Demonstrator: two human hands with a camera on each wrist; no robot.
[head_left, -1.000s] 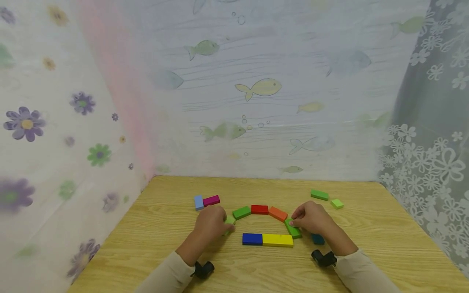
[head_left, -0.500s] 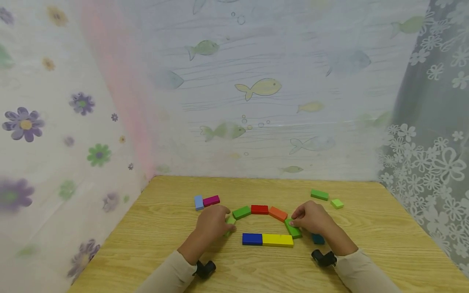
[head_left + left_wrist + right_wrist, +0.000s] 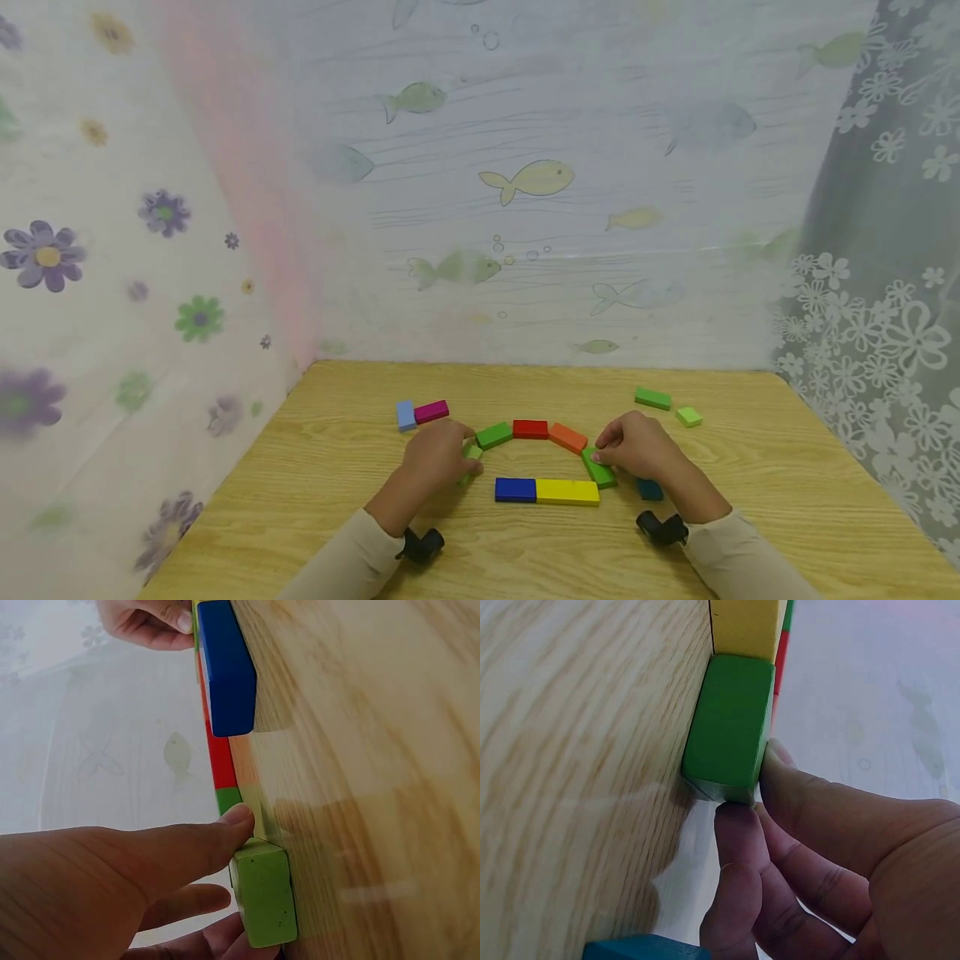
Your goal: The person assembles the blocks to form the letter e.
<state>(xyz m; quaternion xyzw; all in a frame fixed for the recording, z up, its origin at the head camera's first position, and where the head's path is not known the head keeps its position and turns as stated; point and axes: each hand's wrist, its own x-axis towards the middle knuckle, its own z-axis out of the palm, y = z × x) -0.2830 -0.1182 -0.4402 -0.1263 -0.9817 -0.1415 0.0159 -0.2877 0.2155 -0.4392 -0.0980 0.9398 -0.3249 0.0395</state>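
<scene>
Coloured wooden blocks form an arch on the table. At its left end, my left hand (image 3: 435, 454) has thumb and fingers around a light green block (image 3: 264, 896), the thumb at one edge and fingers on the other side. My right hand (image 3: 641, 446) pinches a green block (image 3: 731, 724) at the arch's right end, thumb on its top and a fingertip at its side. Between them run a green block (image 3: 494, 436), a red block (image 3: 530, 430) and an orange block (image 3: 567, 437). Inside lie a blue block (image 3: 515, 490) and a yellow block (image 3: 567, 492), end to end.
A teal block (image 3: 650, 489) lies partly hidden beside the right wrist. Farther back are a light blue block (image 3: 406, 415) and a magenta block (image 3: 431, 412) at left, and a green block (image 3: 653, 398) and a lime block (image 3: 689, 417) at right. Patterned curtains surround the wooden table (image 3: 360, 400).
The left hand's fingers have spread slightly around the light green block, showing more of it, and that wrist has shifted a little right. The right hand and the other blocks keep their places.
</scene>
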